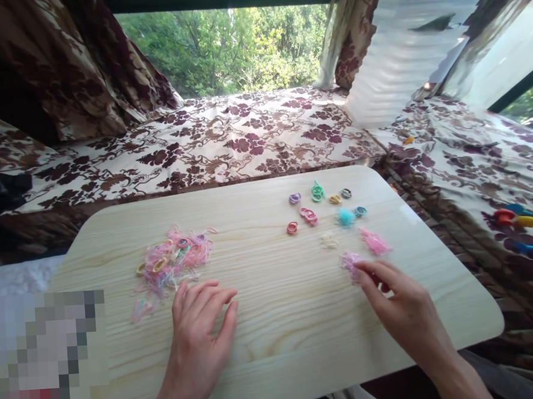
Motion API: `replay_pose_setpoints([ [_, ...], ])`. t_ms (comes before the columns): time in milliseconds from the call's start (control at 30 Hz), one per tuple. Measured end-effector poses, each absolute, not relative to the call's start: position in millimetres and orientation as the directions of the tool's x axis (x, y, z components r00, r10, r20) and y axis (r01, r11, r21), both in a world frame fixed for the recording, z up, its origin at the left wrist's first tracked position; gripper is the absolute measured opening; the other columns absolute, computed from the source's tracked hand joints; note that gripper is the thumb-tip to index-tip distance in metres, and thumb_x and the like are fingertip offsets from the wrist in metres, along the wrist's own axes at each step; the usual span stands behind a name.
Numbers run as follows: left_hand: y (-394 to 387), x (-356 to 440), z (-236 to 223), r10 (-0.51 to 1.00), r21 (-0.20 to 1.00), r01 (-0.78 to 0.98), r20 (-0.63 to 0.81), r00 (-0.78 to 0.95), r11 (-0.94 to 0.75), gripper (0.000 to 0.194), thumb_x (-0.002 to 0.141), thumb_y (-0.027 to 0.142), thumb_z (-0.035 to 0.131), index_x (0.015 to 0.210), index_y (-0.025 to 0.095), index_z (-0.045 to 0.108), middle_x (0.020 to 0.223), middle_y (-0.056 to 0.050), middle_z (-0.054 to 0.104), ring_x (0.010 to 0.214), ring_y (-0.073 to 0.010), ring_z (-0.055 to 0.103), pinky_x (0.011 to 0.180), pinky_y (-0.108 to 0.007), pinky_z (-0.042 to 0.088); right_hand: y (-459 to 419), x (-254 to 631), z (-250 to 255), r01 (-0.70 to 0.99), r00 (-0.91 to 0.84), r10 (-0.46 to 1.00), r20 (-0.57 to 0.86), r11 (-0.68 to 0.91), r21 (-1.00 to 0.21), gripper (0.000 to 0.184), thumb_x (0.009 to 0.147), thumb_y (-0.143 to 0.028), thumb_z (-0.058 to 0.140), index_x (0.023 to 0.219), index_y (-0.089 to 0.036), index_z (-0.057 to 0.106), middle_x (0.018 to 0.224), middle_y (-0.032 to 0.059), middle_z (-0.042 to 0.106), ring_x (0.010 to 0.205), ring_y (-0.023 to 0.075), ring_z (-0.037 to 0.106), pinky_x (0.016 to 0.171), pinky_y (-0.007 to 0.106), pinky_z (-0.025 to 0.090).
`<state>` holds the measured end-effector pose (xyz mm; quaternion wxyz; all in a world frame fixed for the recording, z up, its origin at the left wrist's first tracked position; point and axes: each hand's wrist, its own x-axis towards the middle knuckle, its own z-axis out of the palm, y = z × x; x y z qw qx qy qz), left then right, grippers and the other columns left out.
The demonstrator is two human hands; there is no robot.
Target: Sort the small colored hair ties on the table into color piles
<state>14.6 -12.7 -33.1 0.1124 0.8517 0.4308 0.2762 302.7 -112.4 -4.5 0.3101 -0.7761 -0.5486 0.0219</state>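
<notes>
left hand (pixel 199 327) palm-down, loosely open, empty; right hand (pixel 401 299) arched, fingers drawn together at purple bands (pixel 348 260), grasp unclear.

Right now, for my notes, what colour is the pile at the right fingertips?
The pile is pinkish-purple, best in head view.

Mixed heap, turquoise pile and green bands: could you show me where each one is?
Mixed heap (pixel 175 256): head view, middle of the tangle.
Turquoise pile (pixel 346 218): head view, its centre.
Green bands (pixel 317 192): head view, middle of the looped cluster.
</notes>
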Motion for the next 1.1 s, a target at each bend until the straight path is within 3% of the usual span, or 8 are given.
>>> replay_pose_setpoints([
  [133, -13.5, 7.1, -33.2, 0.799, 0.423, 0.681, 0.382, 0.464, -0.598, 0.011, 0.084, 0.021, 0.056, 0.09, 0.025, 0.064, 0.088, 0.0, 0.069, 0.101, -0.0219, 0.058, 0.107, -0.048, 0.027, -107.6, 303.7, -1.3, 0.838, 0.369, 0.876, 0.31, -0.169, -0.519, 0.02, 0.088, -0.034, 0.051, 0.091, -0.022, 0.066, 0.087, 0.0032, 0.067, 0.067, 0.0129, 0.06, 0.061, 0.024, 0.049],
  [267, -15.0, 2.7, -31.7, 0.805, 0.416, 0.694, 0.385, 0.451, -0.588, 0.011, 0.085, 0.022, 0.055, 0.09, 0.024, 0.064, 0.088, -0.001, 0.069, 0.1, -0.0217, 0.058, 0.107, -0.048, 0.026, -105.2, 354.3, 1.3, 0.849, 0.499, 0.788, 0.36, -0.363, -0.384, 0.028, 0.085, -0.042, 0.051, 0.09, -0.022, 0.069, 0.085, 0.0037, 0.067, 0.059, 0.0134, 0.056, 0.06, 0.029, 0.046],
  [367, -16.0, 4.3, -29.2, 0.806, 0.413, 0.697, 0.379, 0.454, -0.586, 0.011, 0.086, 0.022, 0.054, 0.091, 0.023, 0.063, 0.089, -0.001, 0.069, 0.1, -0.0216, 0.057, 0.107, -0.048, 0.026, -101.8, 383.7, -0.2, 0.85, 0.505, 0.811, 0.294, -0.409, -0.331, 0.036, 0.082, -0.048, 0.049, 0.087, -0.021, 0.071, 0.084, 0.0046, 0.066, 0.055, 0.0134, 0.055, 0.058, 0.031, 0.045],
  [600, -14.6, 13.5, -24.4, 0.778, 0.399, 0.672, 0.397, 0.487, -0.624, 0.01, 0.085, 0.021, 0.055, 0.09, 0.024, 0.063, 0.087, 0.0, 0.069, 0.1, -0.0217, 0.058, 0.106, -0.047, 0.028, -97.1, 387.7, -7.8, 0.854, 0.466, 0.866, 0.183, -0.387, -0.347, 0.037, 0.079, -0.049, 0.048, 0.09, -0.023, 0.072, 0.088, 0.0047, 0.065, 0.06, 0.0147, 0.06, 0.056, 0.03, 0.045],
  [833, -15.9, 18.3, -24.8, 0.784, 0.4, 0.677, 0.382, 0.49, -0.618, 0.011, 0.085, 0.02, 0.055, 0.091, 0.025, 0.062, 0.088, 0.001, 0.069, 0.101, -0.0219, 0.058, 0.107, -0.049, 0.026, -98.9, 389.7, -11.6, 0.856, 0.454, 0.866, 0.208, -0.36, -0.371, 0.033, 0.08, -0.047, 0.047, 0.079, -0.022, 0.068, 0.086, 0.0046, 0.065, 0.063, 0.0154, 0.06, 0.058, 0.031, 0.045],
  [1100, -16.9, 18.6, -25.4, 0.79, 0.406, 0.679, 0.37, 0.49, -0.611, 0.01, 0.085, 0.021, 0.055, 0.091, 0.025, 0.062, 0.088, 0.0, 0.069, 0.102, -0.0221, 0.057, 0.108, -0.049, 0.026, -110.2, 391.3, -2.1, 0.821, 0.5, 0.845, 0.189, -0.393, -0.415, 0.03, 0.079, -0.047, 0.049, 0.081, -0.023, 0.067, 0.079, 0.0026, 0.067, 0.063, 0.0171, 0.061, 0.061, 0.032, 0.046],
])
